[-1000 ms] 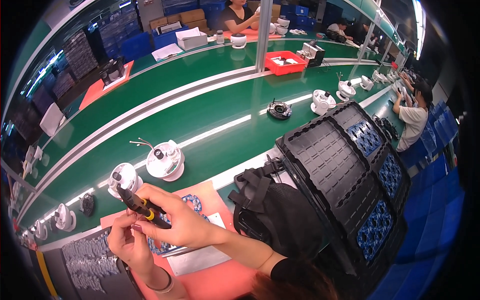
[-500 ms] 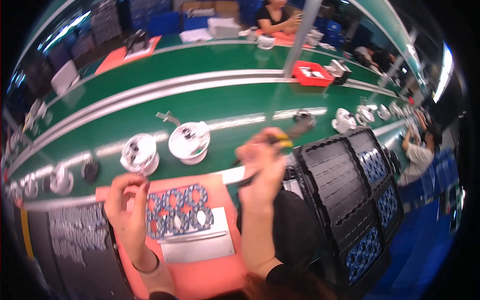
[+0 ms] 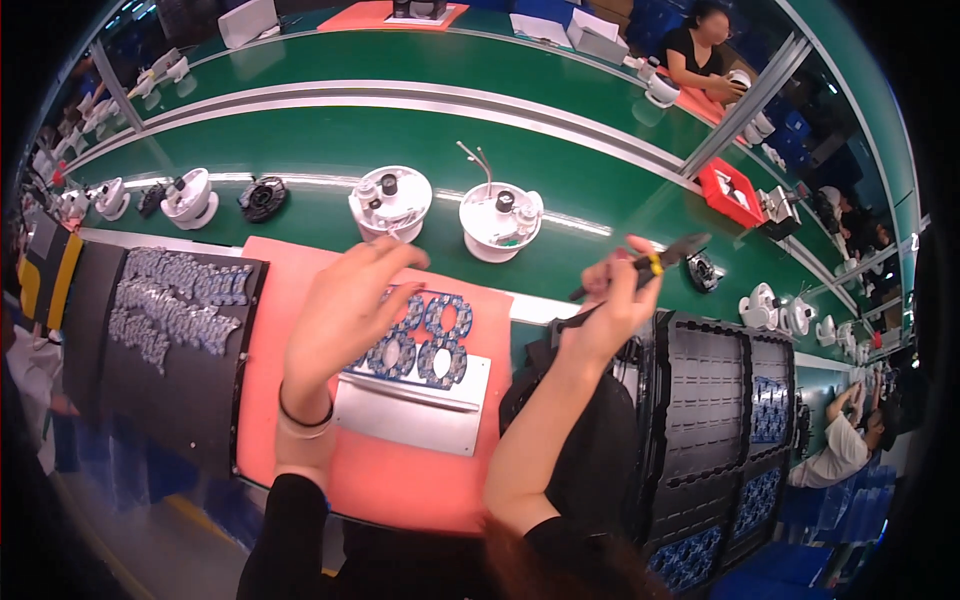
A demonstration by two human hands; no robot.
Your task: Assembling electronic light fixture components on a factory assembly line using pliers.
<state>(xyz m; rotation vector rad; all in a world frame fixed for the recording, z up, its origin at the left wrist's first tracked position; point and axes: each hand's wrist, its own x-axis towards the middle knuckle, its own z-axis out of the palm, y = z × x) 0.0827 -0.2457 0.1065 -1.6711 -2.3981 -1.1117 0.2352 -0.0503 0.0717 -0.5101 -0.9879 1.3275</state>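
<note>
My left hand is over the left part of a panel of blue ring-shaped circuit boards, its thumb apart from its curved fingers. It hides part of the panel; whether the fingertips touch it I cannot tell. Under the panel lies a flat silver metal plate, with a raised bar across it, on a pink mat. To the right, my right hand grips pliers with dark handles and a yellow band. Their grey jaws point right, away from the panel.
Two white round housings with parts inside stand beyond the mat on the green bench. Left is a black tray of small boards. A black compartmented tray holds blue boards at right. A co-worker sits across.
The view has turned, shifting the scene right and up. My left hand has come from the panel's left edge to over it. The pliers in my right hand now show clearly, jaws pointing right.
</note>
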